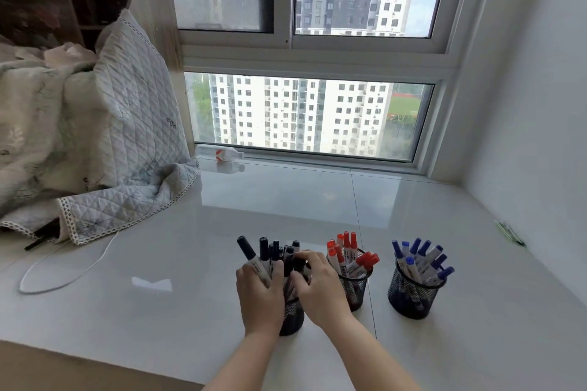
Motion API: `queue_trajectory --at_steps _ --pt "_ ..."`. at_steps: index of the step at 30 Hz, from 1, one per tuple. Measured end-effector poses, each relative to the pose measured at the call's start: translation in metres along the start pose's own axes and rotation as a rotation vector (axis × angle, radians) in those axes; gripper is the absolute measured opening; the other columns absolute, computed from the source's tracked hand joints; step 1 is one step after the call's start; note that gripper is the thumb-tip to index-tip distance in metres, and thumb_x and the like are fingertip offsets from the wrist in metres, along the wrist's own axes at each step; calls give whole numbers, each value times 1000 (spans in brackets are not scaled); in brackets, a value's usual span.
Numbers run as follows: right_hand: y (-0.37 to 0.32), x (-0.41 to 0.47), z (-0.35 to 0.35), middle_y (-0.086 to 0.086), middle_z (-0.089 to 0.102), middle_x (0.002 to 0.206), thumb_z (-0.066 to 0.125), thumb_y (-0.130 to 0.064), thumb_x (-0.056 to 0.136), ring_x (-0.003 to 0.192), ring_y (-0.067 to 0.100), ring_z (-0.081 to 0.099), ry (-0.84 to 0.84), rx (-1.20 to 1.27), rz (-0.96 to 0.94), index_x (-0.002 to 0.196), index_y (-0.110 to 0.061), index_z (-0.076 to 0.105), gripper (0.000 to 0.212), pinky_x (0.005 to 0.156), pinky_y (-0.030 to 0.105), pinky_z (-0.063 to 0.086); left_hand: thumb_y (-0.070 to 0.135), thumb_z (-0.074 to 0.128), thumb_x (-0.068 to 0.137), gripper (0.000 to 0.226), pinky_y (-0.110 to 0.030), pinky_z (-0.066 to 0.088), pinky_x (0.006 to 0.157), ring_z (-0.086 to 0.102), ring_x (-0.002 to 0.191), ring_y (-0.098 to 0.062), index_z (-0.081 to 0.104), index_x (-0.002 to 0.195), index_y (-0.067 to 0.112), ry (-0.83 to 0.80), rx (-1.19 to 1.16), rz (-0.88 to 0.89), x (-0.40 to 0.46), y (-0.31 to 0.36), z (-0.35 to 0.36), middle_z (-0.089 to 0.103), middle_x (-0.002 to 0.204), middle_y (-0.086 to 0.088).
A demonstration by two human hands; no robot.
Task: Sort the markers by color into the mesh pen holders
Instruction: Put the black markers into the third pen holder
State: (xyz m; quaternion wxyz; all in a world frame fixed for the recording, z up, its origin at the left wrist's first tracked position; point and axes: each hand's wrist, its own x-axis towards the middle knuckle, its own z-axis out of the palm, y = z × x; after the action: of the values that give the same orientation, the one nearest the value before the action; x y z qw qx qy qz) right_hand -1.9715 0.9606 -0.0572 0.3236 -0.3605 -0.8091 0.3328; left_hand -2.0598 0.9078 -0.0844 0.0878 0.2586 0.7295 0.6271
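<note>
Three black mesh pen holders stand in a row on the glossy white sill. The left holder (293,317) carries several black-capped markers (273,251). The middle holder (357,290) carries red-capped markers (347,243). The right holder (411,298) carries blue-capped markers (422,255). My left hand (260,292) wraps the left side of the left holder, fingers curled round the black markers at its rim. My right hand (317,282) curls its fingers over the top of the same bunch from the right. Much of that holder is hidden behind both hands.
A quilted blanket (104,143) is piled at the left, with a white cable (68,274) looped on the sill beside it. A plastic bottle (222,154) lies by the window frame. A white wall closes the right side, with a small green item (509,233) near it.
</note>
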Motion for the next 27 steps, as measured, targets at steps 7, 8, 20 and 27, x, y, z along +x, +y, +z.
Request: queue_trajectory --at_steps 7,8,20,27 --pt "6 -6 -2 -12 48 128 58 -22 88 117 1 44 0 -64 -38 130 -25 44 44 93 9 30 26 55 91 11 -29 42 69 62 86 -24 51 99 19 41 -4 125 20 19 -17 59 82 8" --pt "7 -6 -1 -12 48 129 58 -23 88 118 2 44 5 -70 -41 130 -24 43 45 93 9 30 26 56 91 21 -27 42 63 64 81 -23 49 110 20 44 8 140 20 19 -20 59 80 11" --pt "12 -7 1 -10 51 127 62 -24 86 103 -9 45 27 -85 -80 133 -23 41 52 80 -6 29 20 66 84 37 -31 53 67 66 92 -19 58 120 17 -111 485 578 6 0 -38 65 113 5" --pt "12 -7 -2 -9 48 123 63 -31 85 113 6 44 55 -182 -177 130 -23 49 47 89 12 35 31 71 80 42 -30 54 56 65 86 -17 62 119 20 -102 689 652 7 -6 -51 69 103 8"
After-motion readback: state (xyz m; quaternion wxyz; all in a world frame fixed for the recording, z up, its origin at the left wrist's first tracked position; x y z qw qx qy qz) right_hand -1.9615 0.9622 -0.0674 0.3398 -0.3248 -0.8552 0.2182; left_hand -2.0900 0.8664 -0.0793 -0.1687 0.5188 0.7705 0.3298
